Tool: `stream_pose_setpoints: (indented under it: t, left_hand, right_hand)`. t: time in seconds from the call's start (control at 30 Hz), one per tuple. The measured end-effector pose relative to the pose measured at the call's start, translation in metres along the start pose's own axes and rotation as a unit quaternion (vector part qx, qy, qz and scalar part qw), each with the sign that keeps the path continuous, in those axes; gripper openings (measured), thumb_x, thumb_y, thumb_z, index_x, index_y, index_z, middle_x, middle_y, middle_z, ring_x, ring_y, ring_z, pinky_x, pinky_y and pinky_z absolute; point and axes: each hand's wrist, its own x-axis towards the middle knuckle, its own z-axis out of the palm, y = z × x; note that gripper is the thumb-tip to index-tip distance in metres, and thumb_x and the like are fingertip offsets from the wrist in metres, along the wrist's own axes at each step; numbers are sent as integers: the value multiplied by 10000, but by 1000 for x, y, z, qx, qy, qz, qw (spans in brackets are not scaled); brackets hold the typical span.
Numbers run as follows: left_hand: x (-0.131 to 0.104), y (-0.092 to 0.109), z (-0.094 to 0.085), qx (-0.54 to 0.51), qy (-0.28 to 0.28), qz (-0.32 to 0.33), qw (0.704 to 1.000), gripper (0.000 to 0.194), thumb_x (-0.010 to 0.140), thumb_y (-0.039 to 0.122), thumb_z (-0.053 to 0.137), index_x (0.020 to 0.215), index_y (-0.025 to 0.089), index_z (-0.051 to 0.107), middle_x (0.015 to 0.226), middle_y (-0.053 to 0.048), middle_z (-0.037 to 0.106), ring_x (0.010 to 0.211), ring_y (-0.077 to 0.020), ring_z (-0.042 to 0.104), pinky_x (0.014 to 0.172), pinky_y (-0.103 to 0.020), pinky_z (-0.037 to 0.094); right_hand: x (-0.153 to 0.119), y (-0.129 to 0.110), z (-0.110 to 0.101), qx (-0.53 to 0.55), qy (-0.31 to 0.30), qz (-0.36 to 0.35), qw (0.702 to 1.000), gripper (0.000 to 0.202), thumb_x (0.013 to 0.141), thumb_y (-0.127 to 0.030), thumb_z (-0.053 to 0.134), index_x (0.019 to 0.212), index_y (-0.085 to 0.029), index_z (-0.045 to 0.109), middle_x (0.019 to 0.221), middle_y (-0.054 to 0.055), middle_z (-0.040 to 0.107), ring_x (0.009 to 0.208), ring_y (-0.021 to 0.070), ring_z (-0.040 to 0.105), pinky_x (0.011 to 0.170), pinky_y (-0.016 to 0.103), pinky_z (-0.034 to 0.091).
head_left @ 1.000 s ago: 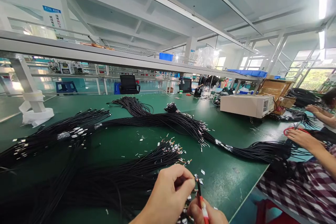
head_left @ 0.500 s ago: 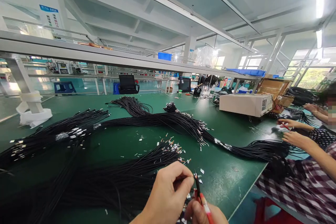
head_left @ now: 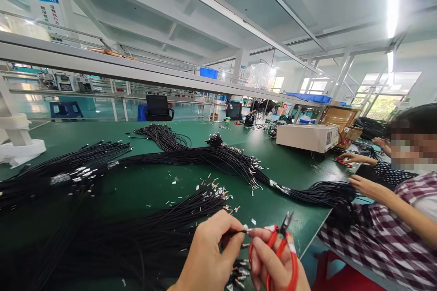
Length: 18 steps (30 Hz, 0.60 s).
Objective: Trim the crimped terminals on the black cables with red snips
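Green table (head_left: 297,170), left hand (head_left: 213,245) pinching, right hand (head_left: 273,261) cradling snips (head_left: 284,231)

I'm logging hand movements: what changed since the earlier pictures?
The right hand swung the red-handled metal cutters rightward, away from the thin black cable; those fingers are now at the cable's tip. The left hand still pinches it; the black cable bundles lie unmoved.
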Motion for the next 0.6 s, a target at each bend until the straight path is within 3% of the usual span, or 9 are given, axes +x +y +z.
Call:
stream_pose_setpoints:
  t: [0.13,0.27,0.6]
  left_hand:
    - [-2,-10,5,65,18,72,995,197,885,225,464,767,182,616,759,-30,583,728,-156,549,664,-254,407]
    - [-2,-19,8,106,31,134,985,186,892,181,443,805,180,607,785,-38,598,738,-151,559,670,-248,418]
    - [-3,-18,12,98,21,128,987,195,885,167,437,781,169,602,795,-48,601,743,-149,558,664,-242,411]
  right_hand:
    - [7,6,1,59,-17,-4,998,466,602,-484,797,854,-142,605,438,-35,555,311,49,418,321,133,313]
    - [11,11,0,49,-29,-16,998,395,641,-456,781,770,-134,592,437,-33,546,308,50,435,317,127,311]
    - [9,6,7,28,13,-13,999,430,588,-475,800,712,-149,549,401,-45,509,300,39,400,331,118,288]
